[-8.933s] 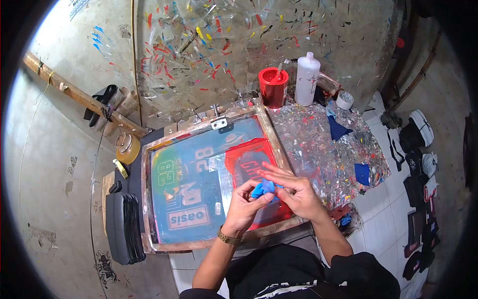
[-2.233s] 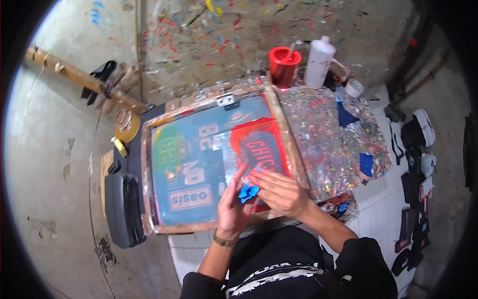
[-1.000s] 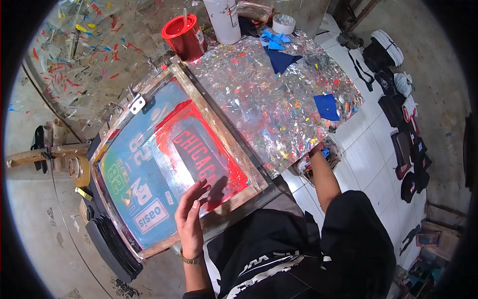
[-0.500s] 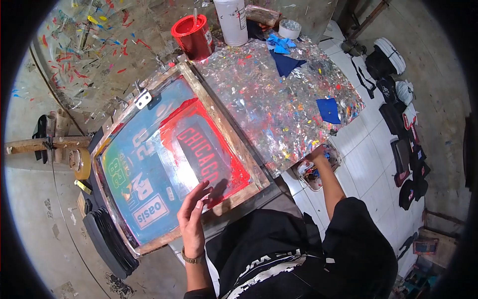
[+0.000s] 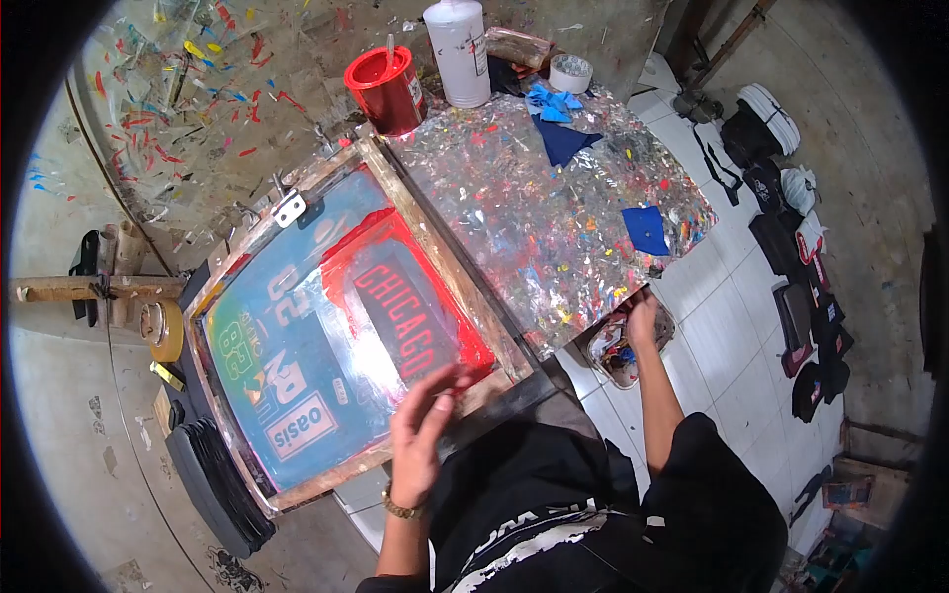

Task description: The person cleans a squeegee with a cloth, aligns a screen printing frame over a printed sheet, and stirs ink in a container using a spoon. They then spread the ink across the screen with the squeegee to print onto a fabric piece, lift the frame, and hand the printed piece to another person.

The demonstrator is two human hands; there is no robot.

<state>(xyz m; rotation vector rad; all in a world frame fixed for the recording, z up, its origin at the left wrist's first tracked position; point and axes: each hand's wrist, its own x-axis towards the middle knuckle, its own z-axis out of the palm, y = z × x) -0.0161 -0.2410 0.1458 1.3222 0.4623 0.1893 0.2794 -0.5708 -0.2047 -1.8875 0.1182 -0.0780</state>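
Observation:
My left hand [image 5: 423,430] hovers over the near right corner of a wooden-framed printing screen [image 5: 341,450], fingers apart and holding nothing. Through the screen's mesh the red word CHICAGO [image 5: 395,321] shows, bordered by red ink [image 5: 473,346]. Other lettering, such as "oasis" [image 5: 301,427], fills the left part of the mesh. Down past the table's edge, my right hand [image 5: 641,318] reaches to a small basket [image 5: 621,371] of mixed items on the tiled floor. Its fingertips are hidden at the table edge, so their grip does not show.
On the paint-spattered tabletop [image 5: 534,227] lie a blue cloth piece [image 5: 645,229] and a dark blue scrap [image 5: 563,141]. A red paint can [image 5: 388,94], a white bottle [image 5: 460,59] and a small tub [image 5: 570,73] stand behind. Dark caps and pouches [image 5: 781,237] line the floor at right.
My left hand has shifted right and slightly down, towards the screen's near right corner. My right hand has moved slightly right and down beside the basket.

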